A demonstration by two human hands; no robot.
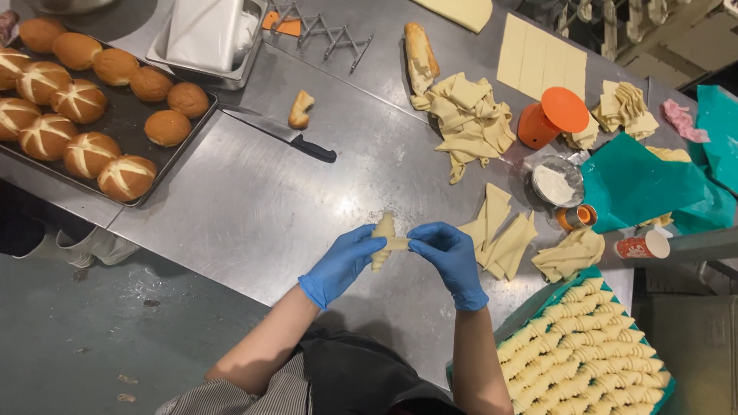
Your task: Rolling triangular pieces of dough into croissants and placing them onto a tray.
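dough roll (pixel 383 240) upright, long axis away | left hand (pixel 342 263), right hand (pixel 448 257) pinch it

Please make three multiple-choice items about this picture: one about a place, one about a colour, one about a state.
1. Where does the black-handled knife lie?
A. on the steel table, beside the dark tray of buns
B. inside the flour bowl
C. on the tray of shaped dough

2. What colour are the gloves on the left hand and right hand?
A. white
B. blue
C. black

3. In what state is the dough piece between the hands?
A. flat, uncut sheet
B. baked brown
C. raw, rolled, held by both hands

Answers:
1 A, the knife rests on the bare steel table right of the bun tray.
2 B, both gloves are blue.
3 C, it is pale and rolled, with fingers of both hands on it.
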